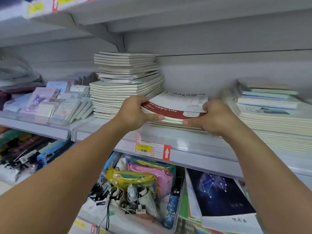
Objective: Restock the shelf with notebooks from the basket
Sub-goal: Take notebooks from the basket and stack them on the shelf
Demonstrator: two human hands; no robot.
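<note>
A small stack of white-and-red notebooks (177,105) lies on the middle shelf (190,142), on top of a few more notebooks. My left hand (135,112) grips the stack's left edge, thumb along the front. My right hand (212,115) grips its right edge, thumb along the front too. A tall pile of pale notebooks (125,85) stands just to the left, and another notebook pile (273,115) rises to the right. The basket is out of view.
A price tag (152,149) reading 6.00 hangs on the shelf rail. Small character notepads (50,103) sit at the left. Below are pencil cases (146,179), a starry notebook (221,193) and pens (25,149). Another shelf (152,12) hangs overhead.
</note>
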